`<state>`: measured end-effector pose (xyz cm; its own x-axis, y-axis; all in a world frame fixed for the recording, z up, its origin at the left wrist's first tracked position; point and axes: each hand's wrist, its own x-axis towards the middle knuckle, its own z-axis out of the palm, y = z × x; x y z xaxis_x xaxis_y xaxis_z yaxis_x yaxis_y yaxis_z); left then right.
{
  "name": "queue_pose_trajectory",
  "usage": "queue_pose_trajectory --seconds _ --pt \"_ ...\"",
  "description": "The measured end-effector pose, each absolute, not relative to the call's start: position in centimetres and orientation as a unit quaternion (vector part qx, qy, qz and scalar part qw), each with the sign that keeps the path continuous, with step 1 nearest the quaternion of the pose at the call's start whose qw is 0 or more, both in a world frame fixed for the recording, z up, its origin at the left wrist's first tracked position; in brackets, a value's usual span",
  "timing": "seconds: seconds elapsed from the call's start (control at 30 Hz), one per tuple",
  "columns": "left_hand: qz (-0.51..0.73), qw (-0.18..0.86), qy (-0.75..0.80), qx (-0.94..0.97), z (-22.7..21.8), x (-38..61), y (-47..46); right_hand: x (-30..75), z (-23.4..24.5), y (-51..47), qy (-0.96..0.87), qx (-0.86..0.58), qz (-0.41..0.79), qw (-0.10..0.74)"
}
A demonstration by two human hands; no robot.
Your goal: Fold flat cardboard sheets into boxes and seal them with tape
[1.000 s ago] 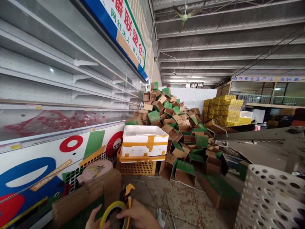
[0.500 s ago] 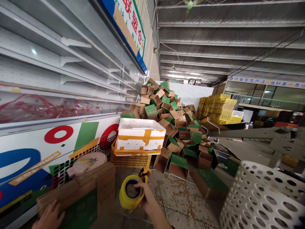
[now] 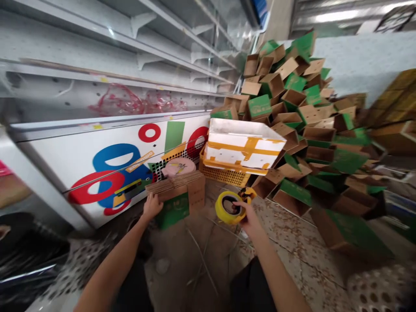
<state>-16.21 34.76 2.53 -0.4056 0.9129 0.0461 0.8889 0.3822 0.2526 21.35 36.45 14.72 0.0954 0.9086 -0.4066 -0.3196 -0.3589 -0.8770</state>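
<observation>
My left hand [image 3: 152,207] rests against the left end of a stack of flattened cardboard box blanks [image 3: 175,197] with green printing, and does not visibly grip it. My right hand [image 3: 247,215] holds a handheld tape dispenser [image 3: 247,194] with an orange handle. Its wide roll of yellow tape [image 3: 229,208] sits just left of my fingers, which wrap around the tool. The dispenser hangs above the dirty floor, a short way from the stack.
Behind the stack, a white foam box with yellow strapping [image 3: 243,145] sits on an orange plastic crate [image 3: 224,173]. A large heap of brown and green cardboard boxes [image 3: 308,112] fills the right. Bare display-fridge shelves [image 3: 113,43] run along the left, and a white perforated basket [image 3: 380,290] stands at lower right.
My view has tipped down and closer to the floor, bringing both forearms into sight. My left hand has moved onto the cardboard stack, and my right hand still has the tape dispenser.
</observation>
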Motion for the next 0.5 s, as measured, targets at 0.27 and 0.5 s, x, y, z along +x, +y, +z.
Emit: queue_pose_trajectory --seconds 0.27,0.5 --pt "0.086 0.053 0.84 0.533 0.7 -17.4 37.2 22.4 14.0 37.7 -0.257 -0.551 0.631 0.481" --pt "0.046 0.062 0.806 0.586 -0.4 -19.1 37.2 23.4 12.8 38.0 -0.268 -0.56 0.616 0.485"
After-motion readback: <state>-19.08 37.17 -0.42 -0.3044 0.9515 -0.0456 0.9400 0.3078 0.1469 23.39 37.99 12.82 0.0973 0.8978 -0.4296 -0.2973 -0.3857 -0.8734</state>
